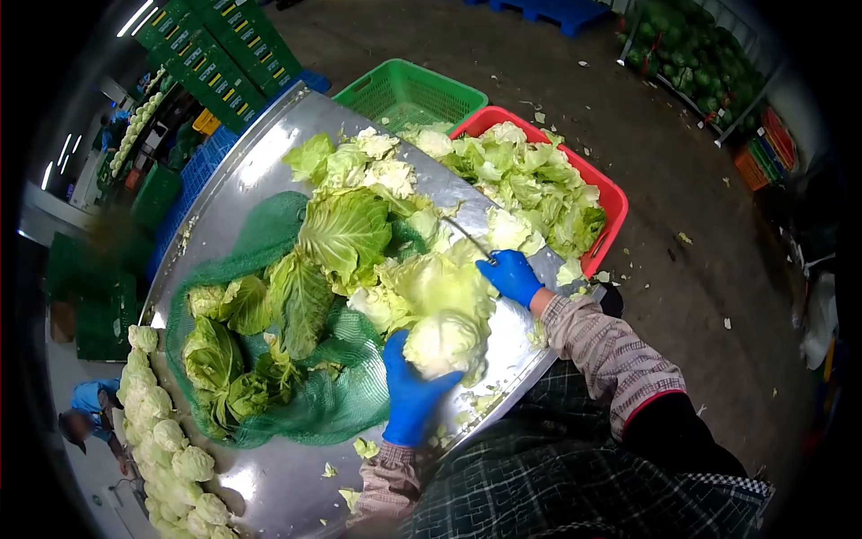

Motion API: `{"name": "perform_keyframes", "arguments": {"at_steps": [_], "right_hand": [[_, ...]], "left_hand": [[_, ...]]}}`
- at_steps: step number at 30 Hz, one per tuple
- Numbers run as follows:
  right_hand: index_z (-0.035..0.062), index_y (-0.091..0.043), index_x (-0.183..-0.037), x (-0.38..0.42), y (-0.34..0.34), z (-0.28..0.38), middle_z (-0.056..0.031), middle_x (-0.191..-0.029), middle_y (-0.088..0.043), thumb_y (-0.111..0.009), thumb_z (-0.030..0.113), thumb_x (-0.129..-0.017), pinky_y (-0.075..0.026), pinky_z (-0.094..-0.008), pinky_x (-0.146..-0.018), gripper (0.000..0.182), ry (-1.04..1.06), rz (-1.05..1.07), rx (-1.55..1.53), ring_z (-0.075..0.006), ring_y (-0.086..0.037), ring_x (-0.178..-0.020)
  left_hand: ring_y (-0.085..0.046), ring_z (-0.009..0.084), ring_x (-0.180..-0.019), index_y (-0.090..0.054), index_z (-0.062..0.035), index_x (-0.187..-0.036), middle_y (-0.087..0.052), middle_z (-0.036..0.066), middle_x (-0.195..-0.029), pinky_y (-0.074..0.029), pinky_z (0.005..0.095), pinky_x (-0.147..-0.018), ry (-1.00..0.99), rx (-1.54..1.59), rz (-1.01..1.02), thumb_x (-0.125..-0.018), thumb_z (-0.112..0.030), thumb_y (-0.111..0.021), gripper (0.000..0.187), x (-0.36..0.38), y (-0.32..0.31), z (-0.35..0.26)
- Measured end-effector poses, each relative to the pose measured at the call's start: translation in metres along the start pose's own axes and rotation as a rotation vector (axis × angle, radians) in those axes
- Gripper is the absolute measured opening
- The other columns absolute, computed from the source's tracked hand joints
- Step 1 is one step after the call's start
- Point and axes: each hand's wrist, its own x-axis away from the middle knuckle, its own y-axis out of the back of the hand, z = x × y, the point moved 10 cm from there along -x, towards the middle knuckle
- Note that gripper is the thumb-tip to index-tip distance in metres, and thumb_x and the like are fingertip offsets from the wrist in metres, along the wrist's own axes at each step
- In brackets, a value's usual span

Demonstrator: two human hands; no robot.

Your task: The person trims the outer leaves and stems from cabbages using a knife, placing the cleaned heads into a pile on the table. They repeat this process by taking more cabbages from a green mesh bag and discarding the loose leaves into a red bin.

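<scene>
While left hand (pixel 409 388) grips cabbage (pixel 444 343), right hand (pixel 510 275) seemingly holds knife (pixel 467 236).

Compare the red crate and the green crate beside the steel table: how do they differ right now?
The red crate is heaped with loose pale cabbage leaves; the green crate shows only bare mesh inside. The red crate sits nearer the right hand and its knife; the green crate lies farther along the steel table. Both are plastic mesh crates on the floor against the table's edge.
</scene>
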Motion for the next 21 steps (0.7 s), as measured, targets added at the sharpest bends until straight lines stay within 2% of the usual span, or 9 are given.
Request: {"name": "perform_keyframes", "arguments": {"at_steps": [4, 7, 8, 10, 12, 14, 16, 17, 21], "right_hand": [[0.0023, -0.063, -0.107, 0.043, 0.037, 0.069, -0.0175, -0.088, -0.066, -0.067, 0.042, -0.08, -0.053, -0.0386, -0.064, 0.048, 0.158, -0.172, 0.222, -0.0318, -0.065, -0.07], [0.0042, -0.057, -0.122, 0.082, -0.006, 0.081, -0.0151, -0.095, -0.066, -0.076, 0.042, -0.075, -0.053, -0.0328, -0.064, 0.064, 0.188, 0.01, -0.081, -0.022, -0.063, -0.066], [0.0038, -0.056, -0.123, 0.09, -0.024, 0.076, -0.0119, -0.091, -0.065, -0.076, 0.041, -0.076, -0.052, -0.029, -0.065, 0.063, 0.114, 0.097, -0.009, -0.0178, -0.061, -0.067], [0.0051, -0.05, -0.13, 0.098, -0.064, 0.044, -0.0174, -0.116, -0.059, -0.068, 0.057, -0.076, -0.049, -0.0328, -0.085, 0.077, -0.294, 0.496, -0.227, -0.0238, -0.062, -0.097], [0.0058, -0.065, -0.11, 0.08, -0.072, 0.007, -0.0119, -0.097, -0.067, -0.059, 0.049, -0.086, -0.051, -0.0327, -0.076, 0.049, 0.01, 0.222, -0.452, -0.0224, -0.065, -0.084], [0.0051, -0.069, -0.101, 0.061, -0.069, -0.041, -0.0101, -0.085, -0.068, -0.061, 0.043, -0.086, -0.051, -0.0309, -0.07, 0.042, -0.07, 0.172, -0.146, -0.0213, -0.066, -0.077], [0.004, -0.067, -0.103, 0.052, -0.024, 0.01, -0.0101, -0.082, -0.068, -0.063, 0.04, -0.085, -0.051, -0.0319, -0.069, 0.04, 0.093, 0.019, -0.095, -0.0224, -0.066, -0.076], [0.0049, -0.065, -0.107, 0.055, -0.017, 0.036, -0.0123, -0.093, -0.068, -0.073, 0.031, -0.08, -0.051, -0.0303, -0.068, 0.038, 0.051, 0.079, -0.152, -0.0183, -0.063, -0.073], [0.0077, -0.061, -0.12, 0.088, -0.039, 0.097, -0.012, -0.106, -0.063, -0.077, 0.044, -0.073, -0.05, -0.0302, -0.073, 0.062, 0.263, 0.303, -0.037, -0.0179, -0.06, -0.075]], "left_hand": [[-0.046, 0.0266, -0.121, -0.027, -0.0018, -0.14, -0.04, 0.016, -0.134, -0.045, 0.0377, -0.098, 0.144, 0.088, 0.014, -0.065, -0.002, -0.081, 0.092, 0.011, 0.022, 0.019], [-0.049, 0.0267, -0.117, -0.032, 0.0024, -0.137, -0.044, 0.018, -0.13, -0.042, 0.0351, -0.1, 0.195, 0.097, -0.049, -0.073, -0.012, -0.078, 0.08, 0.006, 0.033, 0.031], [-0.049, 0.0264, -0.115, -0.034, 0.0031, -0.135, -0.045, 0.018, -0.128, -0.042, 0.0344, -0.099, 0.201, -0.013, -0.102, -0.074, -0.013, -0.078, 0.077, 0.005, 0.039, 0.042], [-0.051, 0.0258, -0.111, -0.039, 0.0045, -0.131, -0.048, 0.018, -0.123, -0.042, 0.033, -0.097, 0.216, -0.232, -0.22, -0.075, -0.015, -0.077, 0.071, -0.003, 0.035, 0.03], [-0.054, 0.0223, -0.104, -0.045, 0.0037, -0.123, -0.055, 0.015, -0.112, -0.045, 0.0323, -0.091, 0.198, -0.047, -0.278, -0.074, -0.014, -0.078, 0.062, -0.004, 0.038, 0.03], [-0.055, 0.0211, -0.101, -0.048, 0.0032, -0.12, -0.057, 0.013, -0.108, -0.046, 0.032, -0.09, 0.268, 0.232, -0.264, -0.073, -0.013, -0.079, 0.058, -0.006, 0.045, 0.057], [-0.057, 0.0211, -0.101, -0.05, 0.0024, -0.118, -0.058, 0.012, -0.109, -0.046, 0.0329, -0.09, 0.32, 0.41, -0.262, -0.077, -0.015, -0.073, 0.05, -0.005, 0.043, 0.066], [-0.057, 0.0211, -0.1, -0.051, 0.002, -0.118, -0.059, 0.012, -0.109, -0.047, 0.0334, -0.089, 0.349, 0.499, -0.264, -0.079, -0.016, -0.07, 0.046, -0.002, 0.041, 0.07], [-0.058, 0.0218, -0.103, -0.051, 0.0018, -0.121, -0.059, 0.012, -0.114, -0.047, 0.0341, -0.09, 0.414, 0.658, -0.202, -0.084, -0.019, -0.063, 0.044, 0.001, 0.028, 0.082]]}}
